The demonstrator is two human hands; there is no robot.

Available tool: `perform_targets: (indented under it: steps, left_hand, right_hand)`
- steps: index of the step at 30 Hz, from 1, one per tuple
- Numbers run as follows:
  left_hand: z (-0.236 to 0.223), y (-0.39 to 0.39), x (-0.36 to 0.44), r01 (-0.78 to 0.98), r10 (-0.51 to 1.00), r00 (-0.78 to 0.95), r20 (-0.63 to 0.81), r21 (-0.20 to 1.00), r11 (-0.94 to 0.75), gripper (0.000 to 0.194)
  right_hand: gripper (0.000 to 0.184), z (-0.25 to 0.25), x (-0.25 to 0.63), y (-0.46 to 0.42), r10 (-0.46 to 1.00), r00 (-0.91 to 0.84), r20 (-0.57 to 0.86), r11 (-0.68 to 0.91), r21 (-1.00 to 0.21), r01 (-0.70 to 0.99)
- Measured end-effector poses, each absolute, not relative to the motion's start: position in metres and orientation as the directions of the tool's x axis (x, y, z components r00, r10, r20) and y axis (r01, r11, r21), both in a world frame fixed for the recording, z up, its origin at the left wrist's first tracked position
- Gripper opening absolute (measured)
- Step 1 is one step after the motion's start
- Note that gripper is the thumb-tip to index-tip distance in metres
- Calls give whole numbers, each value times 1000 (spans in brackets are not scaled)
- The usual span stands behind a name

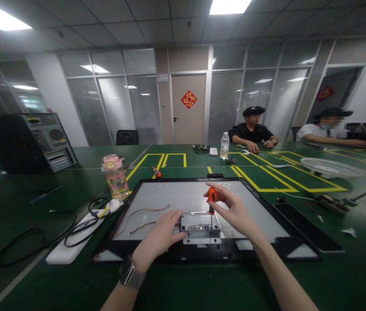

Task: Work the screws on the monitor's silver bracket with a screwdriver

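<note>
Fingers of the right hand curl round one orange-and-black screwdriver, thumb and fingertips gathered at its handle, its thin shaft upright over the right end of one silver metal bracket. The left hand lies with its fingers nearly straight and thumb apart, touching the bracket's left end; one watch with a silver band circles that wrist. Beneath spreads one large grey panel with a black frame, the bracket near its front edge. Just left are one white power strip and one pink-lidded transparent bottle. One red-handled screwdriver lies beyond the panel. Everything rests on a green desk marked with yellow lines. Across it sit at least two people, before glass partitions and one pale door. Its red diamond sign bears gold Chinese characters, too small to read surely.
</note>
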State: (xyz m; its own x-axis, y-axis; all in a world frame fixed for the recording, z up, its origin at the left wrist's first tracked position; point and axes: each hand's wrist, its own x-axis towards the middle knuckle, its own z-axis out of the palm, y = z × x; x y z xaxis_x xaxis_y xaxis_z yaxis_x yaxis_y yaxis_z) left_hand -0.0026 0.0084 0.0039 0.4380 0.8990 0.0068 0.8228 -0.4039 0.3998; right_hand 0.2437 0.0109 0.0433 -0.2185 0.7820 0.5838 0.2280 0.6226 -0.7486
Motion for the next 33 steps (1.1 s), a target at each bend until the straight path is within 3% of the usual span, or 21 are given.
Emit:
perform_targets:
  steps: [9,16,21,26,30,33]
  left_hand:
    - [4,8,-3,832,903,429,-18,397,-387,64]
    - [4,8,-3,820,899,437,-12,416,-393,64]
    - [5,8,-3,821,901,435,-8,413,-393,63]
    - [3,8,-4,824,900,436,-6,405,-396,63]
    - [4,8,-3,822,899,438,-1,405,-400,63]
    - [4,8,-3,820,898,440,-4,409,-400,62]
  right_hand:
    - [43,38,246,15,783,-222,581,622,-735,269]
    - [51,42,245,14,834,-232,501,540,-828,151]
    - [38,43,247,11,790,-254,559,607,-771,192]
    - [49,39,248,15,773,-279,569,634,-704,320]
    - [57,38,249,18,814,-260,520,580,-757,301]
    - [49,43,250,15,842,-271,467,529,-812,246]
